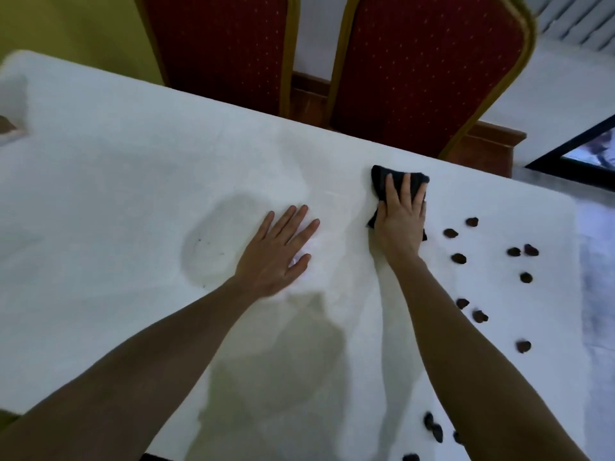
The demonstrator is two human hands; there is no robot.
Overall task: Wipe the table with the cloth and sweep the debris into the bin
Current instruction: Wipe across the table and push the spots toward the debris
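Observation:
A white table (133, 181) fills most of the head view. My right hand (401, 217) presses a black cloth (382, 179) flat on the table near its far edge, fingers spread over it. My left hand (279, 251) lies flat on the table to the left of the cloth, palm down, fingers apart, holding nothing. Several small dark brown bits of debris (458, 258) are scattered on the table to the right of my right hand and forearm, down to the near edge. No bin is in sight.
Two red chairs with gold frames (429, 71) stand against the table's far side. A dark-framed panel (582, 151) is at the right. A pale object (13, 128) sits at the table's left end. The table's right edge lies just beyond the debris.

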